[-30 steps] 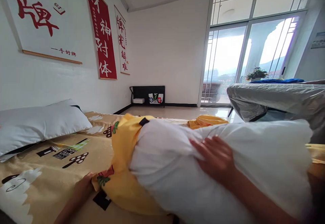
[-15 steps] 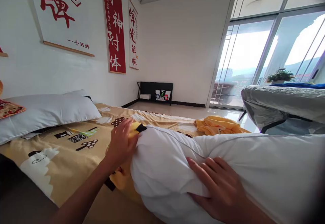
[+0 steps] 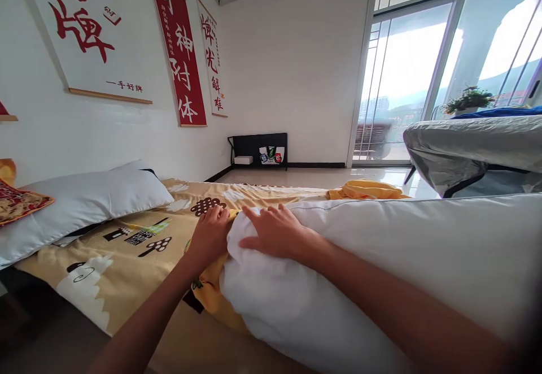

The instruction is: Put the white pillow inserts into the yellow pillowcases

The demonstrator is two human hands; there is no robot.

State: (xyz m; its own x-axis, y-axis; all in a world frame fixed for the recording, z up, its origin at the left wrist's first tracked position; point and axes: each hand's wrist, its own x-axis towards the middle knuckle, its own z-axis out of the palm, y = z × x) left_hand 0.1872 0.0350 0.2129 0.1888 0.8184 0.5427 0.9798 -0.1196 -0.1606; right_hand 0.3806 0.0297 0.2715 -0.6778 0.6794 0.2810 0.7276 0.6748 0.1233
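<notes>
A plump white pillow (image 3: 271, 295) stretches from the middle to the right edge, its left end inside the mouth of a yellow pillowcase (image 3: 214, 278). My left hand (image 3: 212, 230) is closed on the pillowcase's upper rim, with the fingertips over the far side. Close beside it, my right hand (image 3: 275, 230) grips the pillow's top near that left end, fingers over the upper edge and thumb on the near face. The pillowcase's far side is hidden behind the pillow and my hands.
Beneath lies a bed with a tan patterned sheet (image 3: 139, 272). Another white pillow (image 3: 97, 199) rests at the left, a red patterned cloth (image 3: 21, 201) on it. Folded yellow fabric (image 3: 368, 189) lies beyond my pillow. A grey-covered table (image 3: 474, 142) stands at the right, near the window.
My right hand has moved left and away from me along the pillow, up to its end beside my left hand. The left hand keeps its hold on the pillowcase. The view has shifted slightly.
</notes>
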